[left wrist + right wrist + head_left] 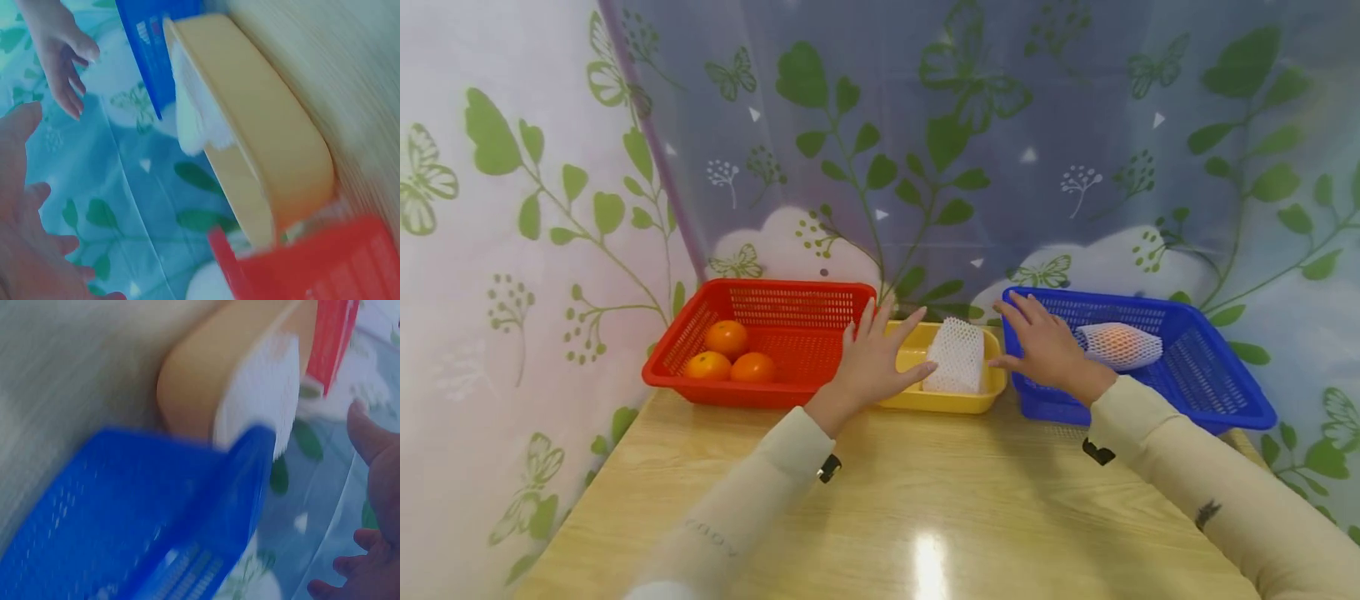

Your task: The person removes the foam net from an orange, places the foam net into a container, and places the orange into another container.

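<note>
Head view: white foam netting (956,358) lies in the yellow basket (936,404) between the hands, to the right of the left hand (872,360) and to the left of the right hand (1047,346), its long axis pointing away from the wrists; both hands have fingers spread, gripping nothing, the left seemingly slightly nearer

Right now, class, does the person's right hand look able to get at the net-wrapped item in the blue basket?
Probably yes: the right hand looks empty, the blue basket is open on top, and the net-wrapped item shows beside that hand.
</note>
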`<state>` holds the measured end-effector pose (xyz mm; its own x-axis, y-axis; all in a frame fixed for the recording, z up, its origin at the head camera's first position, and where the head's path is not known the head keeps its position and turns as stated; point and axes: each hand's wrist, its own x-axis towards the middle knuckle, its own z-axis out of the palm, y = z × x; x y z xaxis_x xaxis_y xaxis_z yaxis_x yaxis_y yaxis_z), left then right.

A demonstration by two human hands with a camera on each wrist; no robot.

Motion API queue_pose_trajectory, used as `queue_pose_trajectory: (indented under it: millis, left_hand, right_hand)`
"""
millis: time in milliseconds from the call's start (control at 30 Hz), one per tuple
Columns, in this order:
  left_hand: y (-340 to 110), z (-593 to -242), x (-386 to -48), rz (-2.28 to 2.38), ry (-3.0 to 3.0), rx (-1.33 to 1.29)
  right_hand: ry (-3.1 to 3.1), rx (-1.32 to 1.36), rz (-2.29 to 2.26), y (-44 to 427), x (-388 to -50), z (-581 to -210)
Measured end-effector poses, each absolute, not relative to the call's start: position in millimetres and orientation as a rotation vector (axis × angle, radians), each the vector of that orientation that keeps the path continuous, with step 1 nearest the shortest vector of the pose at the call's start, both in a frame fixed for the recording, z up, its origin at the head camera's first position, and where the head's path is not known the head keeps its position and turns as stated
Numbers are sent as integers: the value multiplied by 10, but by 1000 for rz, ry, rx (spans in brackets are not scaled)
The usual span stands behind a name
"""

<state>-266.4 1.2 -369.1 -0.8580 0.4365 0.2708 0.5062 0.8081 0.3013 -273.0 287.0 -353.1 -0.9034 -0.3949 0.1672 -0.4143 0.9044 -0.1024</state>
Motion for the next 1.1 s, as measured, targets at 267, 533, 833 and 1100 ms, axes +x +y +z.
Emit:
queue_pose_trajectory:
  millis: [267, 533, 833, 1100]
  left_hand:
    - [410, -3714, -2550, -552, -2829, -784]
    - [819, -3789, -2481, -606, -2852, -780]
    - [1225, -3862, -2380, -592, -2936, -759]
    - [1399, -3985, -2304, -523, -2997, -768]
  right_hand:
    - [-2986, 445, 156, 3326, -2906, -3453]
    - [-3022, 282, 267, 3741, -3013, -3453]
    - [-3101, 60, 414, 4073, -3076, -3443]
    - [-3196, -58, 574, 4241, -3164, -3499]
